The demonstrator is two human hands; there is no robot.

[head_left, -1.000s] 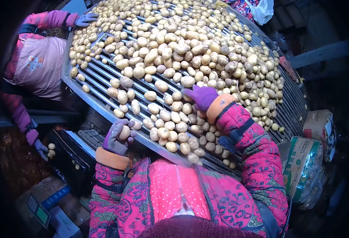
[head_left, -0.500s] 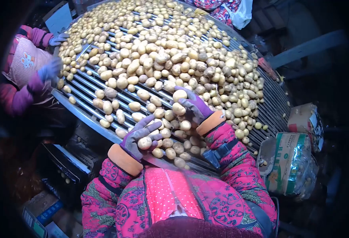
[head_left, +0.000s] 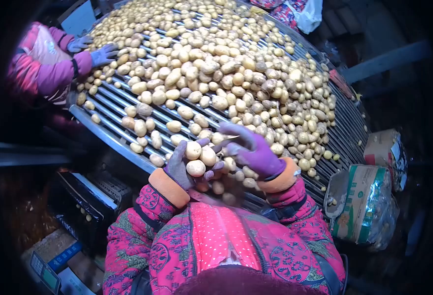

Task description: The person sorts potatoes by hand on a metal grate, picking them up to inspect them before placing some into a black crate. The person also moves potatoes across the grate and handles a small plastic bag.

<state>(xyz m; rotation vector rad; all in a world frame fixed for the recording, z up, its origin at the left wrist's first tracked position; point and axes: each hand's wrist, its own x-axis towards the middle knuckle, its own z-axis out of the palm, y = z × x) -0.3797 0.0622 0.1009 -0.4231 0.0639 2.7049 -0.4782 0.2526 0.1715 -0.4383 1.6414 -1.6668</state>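
My left hand (head_left: 181,168), in a purple-grey glove, is cupped around several potatoes (head_left: 195,168) just above the near edge of the rack. Right beside it is my right hand (head_left: 255,152), in a purple glove, with its fingers curved and apart and no potato visible between them. A large heap of potatoes (head_left: 196,64) covers much of the slatted metal rack (head_left: 113,105) beyond my hands. Under and between my hands lie more potatoes, partly hidden.
At the left edge, another person's gloved hands (head_left: 102,55) rest among the potatoes. A cardboard box wrapped in plastic (head_left: 361,204) stands at the right, with a second box (head_left: 386,150) behind it. A black crate (head_left: 81,201) sits low on the left, near a scale (head_left: 45,273).
My left hand now holds several potatoes instead of one. The potatoes held by my right hand are gone from it. The other person's hands have moved right onto the rack.
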